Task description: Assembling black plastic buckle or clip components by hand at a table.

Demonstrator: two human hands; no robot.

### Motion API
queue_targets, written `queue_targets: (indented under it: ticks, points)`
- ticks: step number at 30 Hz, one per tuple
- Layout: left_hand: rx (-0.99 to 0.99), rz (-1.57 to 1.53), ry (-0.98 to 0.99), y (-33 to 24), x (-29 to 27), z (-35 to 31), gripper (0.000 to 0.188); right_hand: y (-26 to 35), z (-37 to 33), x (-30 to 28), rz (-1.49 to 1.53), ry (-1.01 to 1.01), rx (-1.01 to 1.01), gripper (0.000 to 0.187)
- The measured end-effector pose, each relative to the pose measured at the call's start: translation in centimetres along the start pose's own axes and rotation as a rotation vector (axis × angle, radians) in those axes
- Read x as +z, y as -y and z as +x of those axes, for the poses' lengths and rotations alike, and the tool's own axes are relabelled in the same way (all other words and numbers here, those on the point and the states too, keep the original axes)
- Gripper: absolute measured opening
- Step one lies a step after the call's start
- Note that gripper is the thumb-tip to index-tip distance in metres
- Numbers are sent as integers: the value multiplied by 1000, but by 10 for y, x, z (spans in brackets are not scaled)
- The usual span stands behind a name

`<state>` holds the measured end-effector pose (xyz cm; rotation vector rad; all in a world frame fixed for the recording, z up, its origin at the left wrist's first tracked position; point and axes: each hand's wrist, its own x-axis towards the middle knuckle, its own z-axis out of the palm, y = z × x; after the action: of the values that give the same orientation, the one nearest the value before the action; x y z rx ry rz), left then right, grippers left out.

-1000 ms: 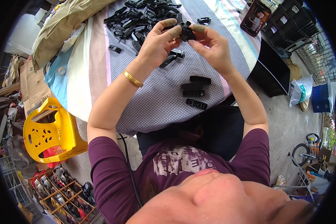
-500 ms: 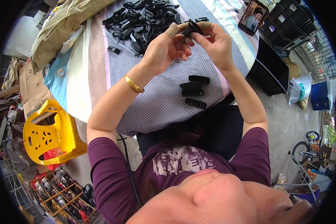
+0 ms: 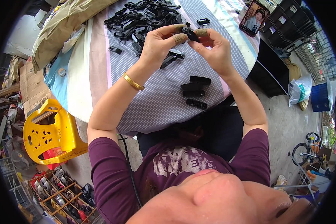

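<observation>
Between my two hands, above the far half of the table, is a small black plastic piece [image 3: 191, 36]. My left hand [image 3: 155, 47] pinches one end with thumb and fingertips, and tan tape wraps the thumb. Its other end is gripped by my right hand [image 3: 217, 55], whose index finger is taped too. The fingers cover much of the piece, so its exact kind is unclear. Beyond my left hand spreads a heap of similar black plastic pieces [image 3: 138, 18]. A few loose black pieces [image 3: 171, 59] lie just below that hand, and several longer dark pieces [image 3: 200, 80] sit nearer me.
A dotted, striped cloth [image 3: 145, 112] covers the round-edged table. At its far right edge leans a phone [image 3: 254, 18] with a lit screen. Brown fabric [image 3: 63, 26] drapes the far left. A yellow plastic chair [image 3: 65, 130] stands left, and black crates [image 3: 287, 22] are stacked right.
My left hand has turned and its fingers have closed in on the piece. Loose black pieces below it now show. The right hand has dropped slightly.
</observation>
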<state>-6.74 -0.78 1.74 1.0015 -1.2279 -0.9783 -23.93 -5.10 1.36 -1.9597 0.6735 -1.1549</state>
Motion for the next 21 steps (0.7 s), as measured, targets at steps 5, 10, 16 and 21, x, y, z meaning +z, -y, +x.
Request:
queue_targets:
  ticks: [5,10,16,21]
  points:
    - [-31,-91,10,4,5,-1,34,-2,-1,2,-190,-49,-108,25]
    - [-22,-150,9,4,8,-3,28,0,-3,9,-358,-108,-256,25]
    - [11,-108,103,-4,4,-2,25,-4,2,2,59,168,73,33]
    - [92,-22,117,-4,4,-3,23,-2,-8,9,82,166,121,24]
